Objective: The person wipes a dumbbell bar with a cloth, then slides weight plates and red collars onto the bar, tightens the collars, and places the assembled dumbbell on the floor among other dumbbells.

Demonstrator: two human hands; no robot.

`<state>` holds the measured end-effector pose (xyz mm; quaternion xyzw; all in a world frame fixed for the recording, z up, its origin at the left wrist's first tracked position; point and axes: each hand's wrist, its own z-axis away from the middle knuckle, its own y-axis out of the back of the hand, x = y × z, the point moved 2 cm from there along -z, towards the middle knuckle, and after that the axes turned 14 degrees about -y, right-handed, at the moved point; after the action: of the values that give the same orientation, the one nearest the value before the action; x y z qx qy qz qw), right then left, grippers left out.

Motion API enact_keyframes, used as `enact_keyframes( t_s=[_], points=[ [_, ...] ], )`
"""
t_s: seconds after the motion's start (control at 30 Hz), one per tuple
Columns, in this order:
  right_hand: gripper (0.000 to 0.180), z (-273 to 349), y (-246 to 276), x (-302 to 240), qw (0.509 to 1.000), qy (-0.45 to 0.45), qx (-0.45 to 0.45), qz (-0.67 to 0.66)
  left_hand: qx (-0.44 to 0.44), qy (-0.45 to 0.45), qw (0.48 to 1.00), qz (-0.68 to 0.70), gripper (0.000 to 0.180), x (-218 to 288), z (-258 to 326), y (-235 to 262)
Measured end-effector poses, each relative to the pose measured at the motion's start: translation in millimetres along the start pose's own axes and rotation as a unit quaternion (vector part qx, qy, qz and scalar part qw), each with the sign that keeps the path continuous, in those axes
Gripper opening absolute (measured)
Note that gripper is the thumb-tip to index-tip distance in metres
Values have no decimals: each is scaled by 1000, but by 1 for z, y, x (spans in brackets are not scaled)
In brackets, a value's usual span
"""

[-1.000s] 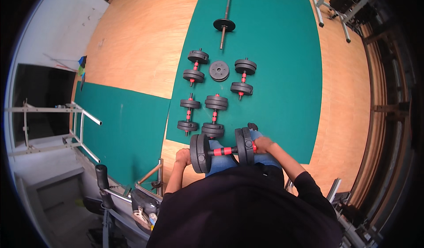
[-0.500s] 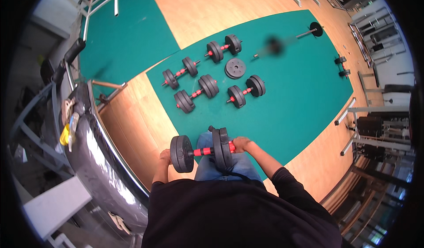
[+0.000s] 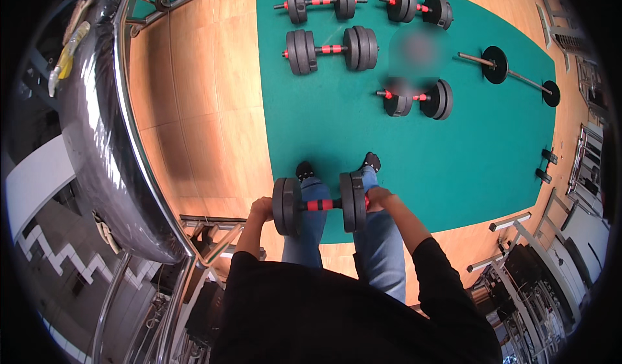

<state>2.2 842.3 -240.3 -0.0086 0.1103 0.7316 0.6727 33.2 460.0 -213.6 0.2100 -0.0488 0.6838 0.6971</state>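
Across my legs hangs a dumbbell (image 3: 319, 204) with black plates and a red-and-black bar, held level between my two hands. My left hand (image 3: 262, 207) is closed at its left end, the fingertips partly hidden behind the outer plate. At the other end my right hand (image 3: 381, 200) closes around the red nut, just outside the right plates. Ahead of me on the green mat lie more such dumbbells: one at the back (image 3: 343, 1), one in front of it (image 3: 300, 51), one at the back right (image 3: 402, 3) and one nearer (image 3: 440, 100).
A barbell (image 3: 495, 65) lies on the green mat (image 3: 324, 121) at the right, with a small dumbbell (image 3: 545, 166) near the mat's edge. A black padded bench (image 3: 107, 131) with a metal frame stands close on my left. Gym machines (image 3: 531, 273) line the right side. One patch of the mat is blurred.
My view has turned, so the mat and dumbbells appear rotated, and my socked feet now show. The held dumbbell has come level and stays between both hands.
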Motion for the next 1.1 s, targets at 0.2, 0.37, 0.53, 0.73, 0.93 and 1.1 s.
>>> enact_keyframes(
  t_s=[0.2, 0.37, 0.53, 0.73, 0.93, 1.1],
  points=[
    [35, -112, 92, 63, 990, -115, 73, 39, 143, 14, 990, 2, 22, -6, -155, 38],
    [35, -200, 136, 102, 981, -94, 164, 50, 207, 28, 976, -62, 17, -20, -255, 106],
    [36, -282, 151, 122, 971, -107, 210, 33, 240, 69, 966, -69, 21, -40, -338, 119],
    [30, -300, 142, 133, 946, -76, 305, 82, 204, 88, 972, -69, 27, -51, -357, 116],
    [54, -220, 139, 92, 879, -200, 431, 40, 278, 110, 951, -77, 58, -14, -291, 119],
    [68, -45, 130, 15, 941, -34, 85, -326, 296, 67, 952, -36, 54, 23, -196, 136]
  ],
)
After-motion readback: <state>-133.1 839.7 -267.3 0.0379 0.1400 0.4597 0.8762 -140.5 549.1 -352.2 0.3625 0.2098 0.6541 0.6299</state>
